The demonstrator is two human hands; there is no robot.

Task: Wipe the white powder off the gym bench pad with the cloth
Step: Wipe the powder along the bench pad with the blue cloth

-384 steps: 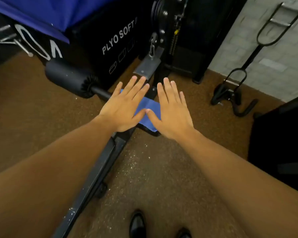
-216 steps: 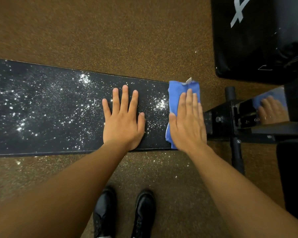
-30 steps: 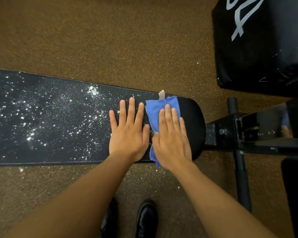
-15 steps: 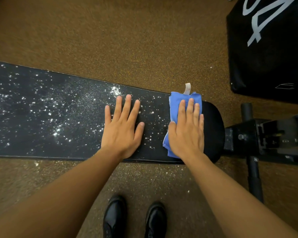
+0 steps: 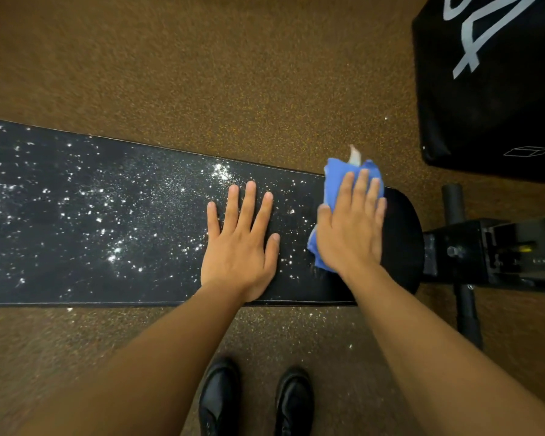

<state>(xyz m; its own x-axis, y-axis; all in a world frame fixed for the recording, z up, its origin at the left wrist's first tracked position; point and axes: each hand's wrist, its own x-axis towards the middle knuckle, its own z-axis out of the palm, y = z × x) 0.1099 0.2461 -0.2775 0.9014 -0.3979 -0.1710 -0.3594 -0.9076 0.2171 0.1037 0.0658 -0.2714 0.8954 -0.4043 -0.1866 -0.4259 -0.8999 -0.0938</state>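
The right hand (image 5: 350, 221) presses the blue cloth (image 5: 334, 171) flat, fingers straight, near the bench pad's (image 5: 76, 278) rounded right end. The powder (image 5: 114, 215) lies leftward along the pad's long axis, past the flat, empty left hand (image 5: 239, 243).

Dim warm light, wide-angle edge bending, slight motion blur, soft corners

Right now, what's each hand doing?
Left hand: open, flat on the bench pad.
Right hand: open, pressing the blue cloth onto it.
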